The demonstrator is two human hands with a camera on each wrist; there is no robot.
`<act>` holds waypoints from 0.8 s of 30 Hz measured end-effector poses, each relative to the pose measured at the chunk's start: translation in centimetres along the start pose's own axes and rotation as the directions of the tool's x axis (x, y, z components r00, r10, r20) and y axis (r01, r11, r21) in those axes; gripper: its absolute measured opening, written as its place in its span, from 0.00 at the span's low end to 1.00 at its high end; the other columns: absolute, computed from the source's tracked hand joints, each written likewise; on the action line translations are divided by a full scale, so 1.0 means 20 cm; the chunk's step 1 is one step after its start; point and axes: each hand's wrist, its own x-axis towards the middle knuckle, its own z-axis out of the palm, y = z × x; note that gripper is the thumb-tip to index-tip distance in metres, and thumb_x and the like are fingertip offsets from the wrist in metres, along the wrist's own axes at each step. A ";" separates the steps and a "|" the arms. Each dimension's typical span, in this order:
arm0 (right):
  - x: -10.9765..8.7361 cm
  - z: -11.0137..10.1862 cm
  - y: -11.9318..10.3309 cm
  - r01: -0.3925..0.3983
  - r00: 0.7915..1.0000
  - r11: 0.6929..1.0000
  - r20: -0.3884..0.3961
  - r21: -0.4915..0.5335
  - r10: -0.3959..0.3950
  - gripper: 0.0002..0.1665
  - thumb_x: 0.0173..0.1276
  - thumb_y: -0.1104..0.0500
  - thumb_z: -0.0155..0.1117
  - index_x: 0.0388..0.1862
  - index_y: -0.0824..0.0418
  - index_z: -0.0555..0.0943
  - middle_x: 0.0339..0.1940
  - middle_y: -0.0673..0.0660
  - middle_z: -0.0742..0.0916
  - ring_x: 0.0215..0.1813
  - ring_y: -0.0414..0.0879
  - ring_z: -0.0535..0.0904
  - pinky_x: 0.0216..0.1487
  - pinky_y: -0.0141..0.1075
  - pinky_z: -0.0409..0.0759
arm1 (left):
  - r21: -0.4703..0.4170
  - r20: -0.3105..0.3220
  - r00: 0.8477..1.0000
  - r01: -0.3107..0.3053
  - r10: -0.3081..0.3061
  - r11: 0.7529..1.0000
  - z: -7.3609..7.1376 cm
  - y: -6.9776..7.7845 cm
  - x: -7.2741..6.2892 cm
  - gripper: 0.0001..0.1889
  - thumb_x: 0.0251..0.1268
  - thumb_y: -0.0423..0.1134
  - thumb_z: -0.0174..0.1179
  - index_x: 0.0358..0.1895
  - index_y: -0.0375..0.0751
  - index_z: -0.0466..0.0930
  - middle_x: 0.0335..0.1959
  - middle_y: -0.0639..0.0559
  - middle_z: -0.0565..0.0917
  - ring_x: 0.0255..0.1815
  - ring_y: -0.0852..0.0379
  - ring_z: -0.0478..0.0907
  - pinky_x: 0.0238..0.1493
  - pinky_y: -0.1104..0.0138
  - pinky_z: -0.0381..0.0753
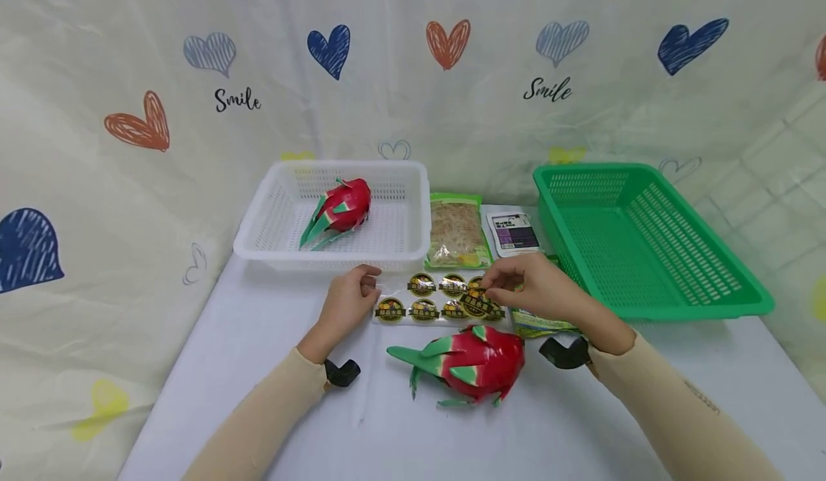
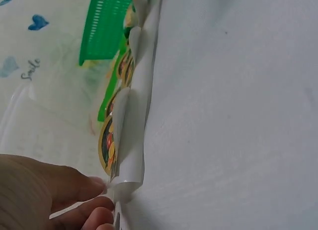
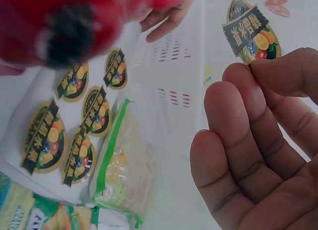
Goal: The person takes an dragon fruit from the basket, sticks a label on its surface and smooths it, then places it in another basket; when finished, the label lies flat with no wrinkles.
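Observation:
My left hand (image 1: 348, 302) pinches the left end of a white sticker sheet (image 2: 133, 140) between thumb and fingers. The sheet carries several round black-and-gold fruit labels. Between thumb and forefinger, my right hand (image 1: 534, 286) holds one peeled sticker (image 3: 258, 38) by its edge, above the sheet's right part; the other fingers are loosely bent. Right in front of the sheet lies a red dragon fruit (image 1: 493, 363), its green leafy end pointing left. In the right wrist view its blurred red body fills the upper left.
A white basket (image 1: 252, 241) at the back left holds another dragon fruit (image 1: 348, 205). A green basket (image 1: 703, 244) stands at the right. Between them lie a green-edged packet (image 1: 457, 231) and a white-and-purple packet (image 1: 513, 234). A yellow-green packet (image 1: 542, 325) is partly under my right arm.

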 end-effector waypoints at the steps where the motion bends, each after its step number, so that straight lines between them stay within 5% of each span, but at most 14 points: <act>1: -0.02 0.00 0.00 0.008 1.000 1.000 -0.010 0.003 -0.008 0.04 0.70 0.64 0.71 0.42 0.57 0.88 0.35 0.49 0.91 0.36 0.36 0.84 0.39 0.32 0.85 | 0.029 -0.010 1.000 0.000 0.000 1.000 -0.01 0.01 0.00 0.16 0.66 0.32 0.69 0.56 0.38 0.84 0.45 0.43 0.91 0.40 0.53 0.90 0.44 0.59 0.90; 5: -0.12 0.01 0.00 0.016 0.999 1.000 -0.048 0.003 -0.016 0.06 0.70 0.65 0.72 0.42 0.55 0.88 0.37 0.48 0.91 0.36 0.34 0.84 0.40 0.33 0.86 | 0.143 -0.042 0.998 -0.029 0.035 0.989 -0.03 0.07 -0.03 0.12 0.68 0.37 0.69 0.52 0.40 0.86 0.43 0.46 0.92 0.36 0.54 0.87 0.38 0.61 0.86; 9: -0.19 0.04 -0.02 0.019 0.997 1.000 -0.078 0.010 -0.018 0.07 0.69 0.63 0.72 0.43 0.53 0.89 0.38 0.47 0.91 0.36 0.34 0.83 0.38 0.33 0.86 | 0.220 -0.052 0.988 -0.130 0.145 0.967 -0.04 0.19 -0.09 0.09 0.70 0.42 0.67 0.48 0.45 0.89 0.40 0.51 0.91 0.40 0.52 0.85 0.37 0.61 0.84; 14: -0.25 0.09 -0.03 0.059 0.994 0.998 -0.095 0.036 -0.055 0.08 0.69 0.64 0.72 0.44 0.52 0.90 0.37 0.47 0.91 0.35 0.34 0.83 0.34 0.33 0.84 | 0.111 0.017 0.955 -0.296 0.296 0.949 -0.06 0.38 -0.17 0.07 0.73 0.45 0.65 0.44 0.48 0.90 0.35 0.59 0.89 0.40 0.56 0.83 0.40 0.63 0.83; 17: -0.28 0.13 -0.04 0.062 0.993 0.997 -0.107 0.043 -0.057 0.10 0.69 0.64 0.72 0.44 0.50 0.90 0.36 0.44 0.91 0.34 0.34 0.83 0.33 0.33 0.84 | -0.046 0.158 0.905 -0.392 0.394 0.919 -0.05 0.48 -0.23 0.08 0.76 0.47 0.63 0.43 0.50 0.90 0.30 0.65 0.85 0.36 0.63 0.80 0.40 0.69 0.80; 20: -0.31 0.16 -0.05 0.059 0.992 0.997 -0.117 0.054 -0.053 0.10 0.69 0.64 0.72 0.44 0.49 0.90 0.35 0.43 0.91 0.33 0.34 0.82 0.31 0.33 0.83 | -0.137 0.285 0.827 -0.465 0.485 0.875 -0.01 0.56 -0.27 0.11 0.77 0.51 0.61 0.40 0.53 0.89 0.24 0.67 0.79 0.32 0.66 0.76 0.36 0.73 0.75; 22: -0.32 0.18 -0.05 0.064 0.991 0.996 -0.119 0.057 -0.057 0.10 0.69 0.64 0.72 0.43 0.49 0.89 0.35 0.43 0.91 0.33 0.34 0.82 0.31 0.33 0.84 | -0.145 0.322 0.786 -0.510 0.528 0.848 0.02 0.60 -0.30 0.11 0.77 0.51 0.61 0.37 0.53 0.88 0.21 0.67 0.76 0.28 0.68 0.74 0.33 0.77 0.72; 24: -0.34 0.19 -0.06 0.069 0.991 0.996 -0.121 0.057 -0.062 0.10 0.70 0.64 0.72 0.43 0.48 0.89 0.34 0.42 0.90 0.32 0.33 0.82 0.32 0.32 0.83 | -0.130 0.332 0.760 -0.550 0.559 0.825 0.06 0.62 -0.32 0.10 0.76 0.50 0.63 0.34 0.53 0.87 0.18 0.66 0.74 0.26 0.69 0.71 0.30 0.79 0.68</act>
